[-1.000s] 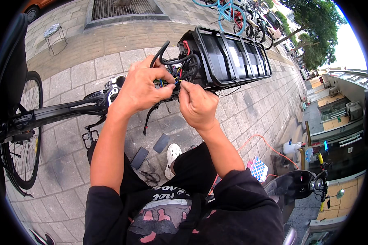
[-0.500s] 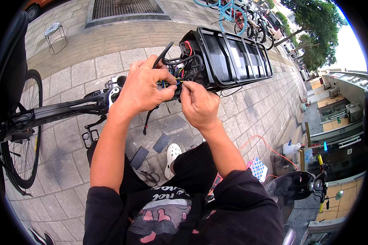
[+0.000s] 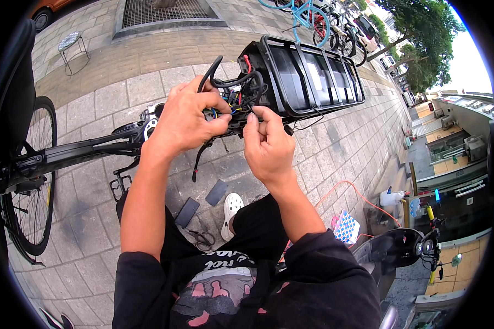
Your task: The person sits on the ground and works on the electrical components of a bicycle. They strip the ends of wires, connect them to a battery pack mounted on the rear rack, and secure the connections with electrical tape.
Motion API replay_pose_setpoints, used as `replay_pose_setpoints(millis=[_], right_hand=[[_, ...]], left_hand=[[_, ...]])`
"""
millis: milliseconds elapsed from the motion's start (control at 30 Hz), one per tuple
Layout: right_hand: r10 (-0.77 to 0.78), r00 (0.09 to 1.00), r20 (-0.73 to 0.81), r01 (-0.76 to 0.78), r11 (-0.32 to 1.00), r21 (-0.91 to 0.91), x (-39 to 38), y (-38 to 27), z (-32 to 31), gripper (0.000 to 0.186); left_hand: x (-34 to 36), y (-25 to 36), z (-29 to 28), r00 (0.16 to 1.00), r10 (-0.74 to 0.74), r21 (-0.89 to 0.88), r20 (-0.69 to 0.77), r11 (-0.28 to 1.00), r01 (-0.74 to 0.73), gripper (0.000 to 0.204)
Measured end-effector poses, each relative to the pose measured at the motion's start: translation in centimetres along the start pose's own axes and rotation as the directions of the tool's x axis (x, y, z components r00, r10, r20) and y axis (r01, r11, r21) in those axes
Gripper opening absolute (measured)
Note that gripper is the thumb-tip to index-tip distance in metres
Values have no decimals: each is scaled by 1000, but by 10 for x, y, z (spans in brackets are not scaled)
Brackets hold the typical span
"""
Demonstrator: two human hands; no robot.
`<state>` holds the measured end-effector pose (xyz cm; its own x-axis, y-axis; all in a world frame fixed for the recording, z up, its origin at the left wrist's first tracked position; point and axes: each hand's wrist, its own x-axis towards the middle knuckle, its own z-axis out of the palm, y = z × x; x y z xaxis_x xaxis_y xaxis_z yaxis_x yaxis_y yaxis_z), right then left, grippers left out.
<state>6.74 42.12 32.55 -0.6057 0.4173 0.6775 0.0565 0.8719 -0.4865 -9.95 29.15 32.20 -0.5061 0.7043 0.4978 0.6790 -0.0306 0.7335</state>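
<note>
Thin coloured wires (image 3: 237, 104) and thick black cables (image 3: 217, 70) bunch at the near end of a black box under a bicycle's rear rack (image 3: 284, 82). At the left of this bundle, my left hand (image 3: 184, 120) is closed, thumb and forefinger pinching blue and yellow wires. My right hand (image 3: 270, 147) is at the bundle's lower right side, thumb and forefinger tips almost together by a dark wire. Whatever lies between those tips is too small to make out. A loose black lead with a red tip (image 3: 195, 174) hangs below my left hand.
The bicycle's black frame (image 3: 82, 147) runs left to a wheel (image 3: 30, 181). On the paving lie two dark flat pieces (image 3: 187, 212) and scissors (image 3: 205, 239) beside my white shoe (image 3: 232, 211). An orange cord (image 3: 362, 192) trails right, near a parked scooter (image 3: 395, 247). A stool (image 3: 71, 46) stands far left.
My right hand has drawn slightly away from the left, and its fingertips have come off the yellow and blue wire ends. My left hand has shifted a little to the left, still pinching wires.
</note>
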Motion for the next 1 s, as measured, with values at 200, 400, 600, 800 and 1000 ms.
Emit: replay_pose_setpoints(millis=[200, 400, 600, 800, 1000], right_hand=[[155, 986, -56, -156, 987, -28, 8, -23, 0, 22], [168, 984, -54, -170, 985, -38, 18, -33, 7, 24], [5, 999, -32, -5, 1000, 20, 12, -25, 13, 29], [-202, 979, -18, 202, 979, -1, 4, -20, 23, 38], [-213, 976, 37, 213, 977, 0, 2, -19, 15, 39]], left_hand=[[0, -2, 1, 1000, 12, 9, 2, 1000, -12, 18], [-1, -1, 4, 992, 92, -14, -84, 995, -94, 16], [-3, 3, -2, 998, -31, -81, -62, 996, 25, 23], [3, 1, -2, 968, -245, -371, -60, 905, 206, 26], [6, 19, 2, 938, -330, -370, -111, 889, 269, 30]])
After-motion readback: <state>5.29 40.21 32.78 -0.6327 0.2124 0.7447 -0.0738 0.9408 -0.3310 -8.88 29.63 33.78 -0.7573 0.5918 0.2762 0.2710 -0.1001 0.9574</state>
